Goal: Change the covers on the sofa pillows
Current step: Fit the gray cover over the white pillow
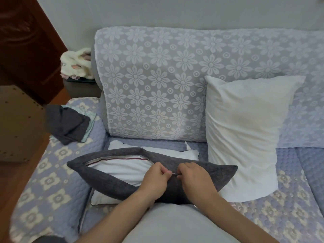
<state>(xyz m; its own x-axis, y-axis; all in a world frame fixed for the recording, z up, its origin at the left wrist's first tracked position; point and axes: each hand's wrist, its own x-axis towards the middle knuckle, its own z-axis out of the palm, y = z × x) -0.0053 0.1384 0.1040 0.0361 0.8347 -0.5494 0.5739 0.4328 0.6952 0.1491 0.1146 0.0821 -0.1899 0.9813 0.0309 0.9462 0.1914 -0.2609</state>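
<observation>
A pillow in a dark grey cover (pixel 112 183) lies on the sofa seat in front of me, its zipper partly undone so the white insert (pixel 122 170) shows through the gap. My left hand (pixel 155 178) pinches the cover's edge at the zipper. My right hand (pixel 194 178) pinches the zipper area right beside it, fingertips almost touching the left ones. A flat white cover (pixel 175 152) lies under and behind the grey pillow. A bare white pillow (pixel 245 135) leans upright against the backrest on the right.
A crumpled dark grey cloth (pixel 68 123) lies on the left armrest over a pale cloth. The sofa (pixel 154 85) wears lilac floral covers. A fluffy white bundle (pixel 77 64) sits behind the armrest. A brown box (pixel 19 123) stands at left.
</observation>
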